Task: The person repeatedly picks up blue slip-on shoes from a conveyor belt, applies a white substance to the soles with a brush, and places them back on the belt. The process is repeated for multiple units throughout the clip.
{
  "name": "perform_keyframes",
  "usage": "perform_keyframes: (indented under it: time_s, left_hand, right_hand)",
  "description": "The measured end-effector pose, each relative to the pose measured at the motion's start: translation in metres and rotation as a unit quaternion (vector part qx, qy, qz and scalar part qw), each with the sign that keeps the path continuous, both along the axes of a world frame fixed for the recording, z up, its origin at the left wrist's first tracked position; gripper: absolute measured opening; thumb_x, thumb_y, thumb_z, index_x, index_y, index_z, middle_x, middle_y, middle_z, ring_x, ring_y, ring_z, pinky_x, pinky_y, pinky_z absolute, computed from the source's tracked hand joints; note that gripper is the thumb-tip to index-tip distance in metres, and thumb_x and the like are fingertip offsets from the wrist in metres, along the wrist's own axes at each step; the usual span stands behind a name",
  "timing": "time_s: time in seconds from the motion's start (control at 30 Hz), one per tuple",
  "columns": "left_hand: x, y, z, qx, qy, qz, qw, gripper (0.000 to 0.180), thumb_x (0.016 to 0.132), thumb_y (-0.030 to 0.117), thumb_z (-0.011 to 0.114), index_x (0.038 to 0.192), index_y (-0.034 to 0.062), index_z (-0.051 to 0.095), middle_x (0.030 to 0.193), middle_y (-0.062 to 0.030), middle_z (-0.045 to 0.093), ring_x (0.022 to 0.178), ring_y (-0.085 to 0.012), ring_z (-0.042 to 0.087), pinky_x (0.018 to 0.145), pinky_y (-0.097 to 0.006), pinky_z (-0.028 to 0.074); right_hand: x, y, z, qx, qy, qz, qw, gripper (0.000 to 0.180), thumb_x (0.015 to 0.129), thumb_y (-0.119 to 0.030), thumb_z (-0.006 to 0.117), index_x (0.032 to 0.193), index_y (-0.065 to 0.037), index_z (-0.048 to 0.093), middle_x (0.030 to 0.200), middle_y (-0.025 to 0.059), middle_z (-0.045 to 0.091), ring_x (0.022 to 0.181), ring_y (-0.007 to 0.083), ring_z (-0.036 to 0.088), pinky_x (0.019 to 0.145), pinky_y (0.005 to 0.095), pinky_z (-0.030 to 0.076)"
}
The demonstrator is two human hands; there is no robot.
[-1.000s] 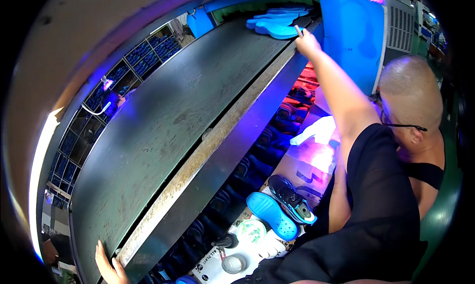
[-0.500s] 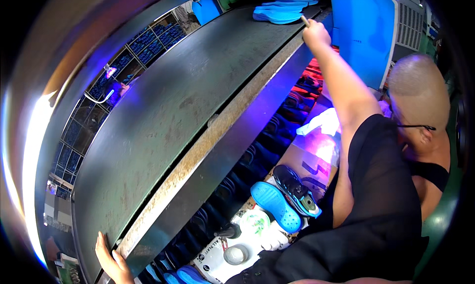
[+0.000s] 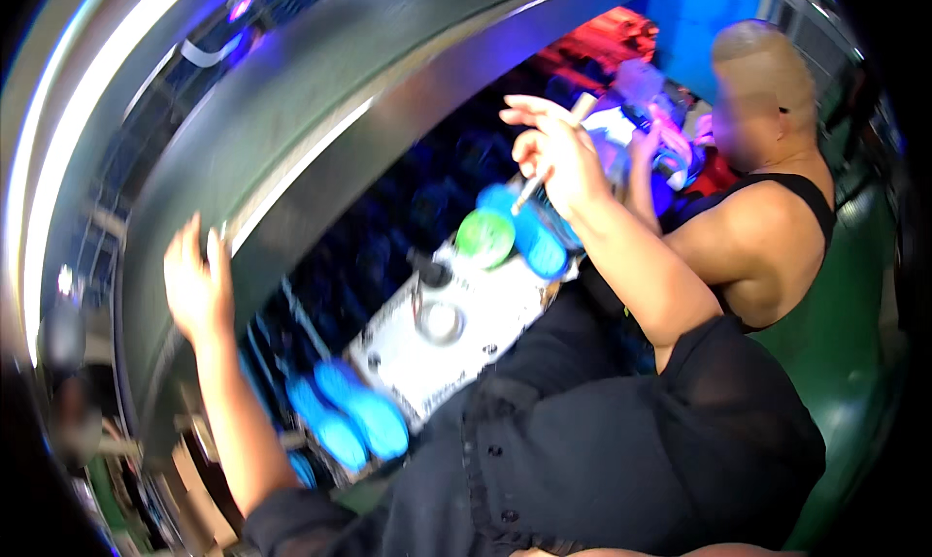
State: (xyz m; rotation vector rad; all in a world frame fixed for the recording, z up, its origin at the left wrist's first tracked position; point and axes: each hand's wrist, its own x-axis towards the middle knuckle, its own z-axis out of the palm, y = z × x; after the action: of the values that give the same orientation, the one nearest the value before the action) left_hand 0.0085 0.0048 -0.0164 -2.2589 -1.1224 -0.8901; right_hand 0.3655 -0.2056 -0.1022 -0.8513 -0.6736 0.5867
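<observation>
while left hand (image 3: 197,287) is spread, right hand (image 3: 568,167) seemingly holds a brush (image 3: 583,108)

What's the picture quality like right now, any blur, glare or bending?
Head view: blur softens the left hand and the blue soles; head view: a light strip glares white at upper left; head view: the metal side panel curves, and the right corners go black.

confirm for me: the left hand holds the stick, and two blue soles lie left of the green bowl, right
Not quite: the head view shows the stick in the right hand, not the left hand. The rest is right: two blue soles lie left of the green bowl.
</observation>
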Motion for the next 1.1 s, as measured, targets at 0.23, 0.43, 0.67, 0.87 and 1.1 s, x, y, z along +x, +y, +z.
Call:
perform_keyframes:
  time_s: [0.23, 0.43, 0.67, 0.87, 1.1]
  left_hand:
    - [-0.047, -0.112, -0.15, -0.028, -0.113, -0.21, 0.971, 0.036, 0.071, 0.008, 0.066, 0.107, 0.0097, 0.064, 0.121, -0.0125, 0.056, 0.118, -0.0357, 0.048, 0.102, -0.045, 0.035]
    - [-0.171, -0.173, -0.279, -0.371, -0.198, 0.124, 0.899, 0.056, 0.077, 0.018, 0.066, 0.128, 0.0018, 0.048, 0.111, -0.0214, 0.059, 0.103, -0.0341, 0.058, 0.088, -0.042, 0.046]
    - [-0.16, -0.152, -0.303, -0.505, 0.091, 0.209, 0.832, 0.034, 0.076, 0.029, 0.055, 0.093, -0.0011, 0.059, 0.082, -0.0232, 0.066, 0.076, -0.0391, 0.064, 0.07, -0.047, 0.051]
    - [-0.17, -0.148, -0.314, -0.519, -0.202, 0.127, 0.821, 0.03, 0.082, 0.017, 0.055, 0.103, -0.0026, 0.046, 0.063, -0.0113, 0.059, 0.053, -0.0202, 0.056, 0.046, -0.033, 0.043]
    - [-0.138, -0.164, -0.281, -0.737, -0.593, -0.004, 0.325, 0.037, 0.083, 0.023, 0.058, 0.11, -0.0015, 0.051, 0.083, -0.0089, 0.062, 0.055, -0.0125, 0.056, 0.037, -0.022, 0.034]
  right_hand:
    - [-0.091, -0.076, -0.129, -0.157, 0.129, 0.164, 0.965, 0.062, 0.097, -0.047, 0.025, 0.106, 0.004, 0.058, 0.059, -0.0018, 0.042, 0.056, 0.008, 0.043, 0.055, 0.0226, 0.041]
    - [-0.139, -0.086, -0.144, -0.261, 0.069, 0.188, 0.944, 0.055, 0.098, -0.046, 0.035, 0.099, 0.001, 0.064, 0.077, 0.0032, 0.058, 0.073, 0.0108, 0.052, 0.075, 0.0264, 0.043]
    - [-0.154, -0.059, -0.15, -0.248, 0.017, 0.172, 0.953, 0.032, 0.094, -0.028, 0.052, 0.091, 0.0, 0.066, 0.083, 0.0049, 0.06, 0.076, 0.0111, 0.054, 0.075, 0.0256, 0.042]
    - [-0.144, -0.052, -0.163, -0.239, 0.021, 0.16, 0.958, 0.032, 0.095, -0.028, 0.051, 0.095, 0.001, 0.064, 0.085, 0.0061, 0.06, 0.076, 0.0121, 0.052, 0.074, 0.0257, 0.041]
    - [-0.146, -0.038, -0.15, -0.246, -0.07, 0.249, 0.934, 0.042, 0.1, -0.028, 0.04, 0.109, 0.008, 0.06, 0.092, 0.0153, 0.063, 0.088, 0.0198, 0.059, 0.083, 0.0308, 0.046]
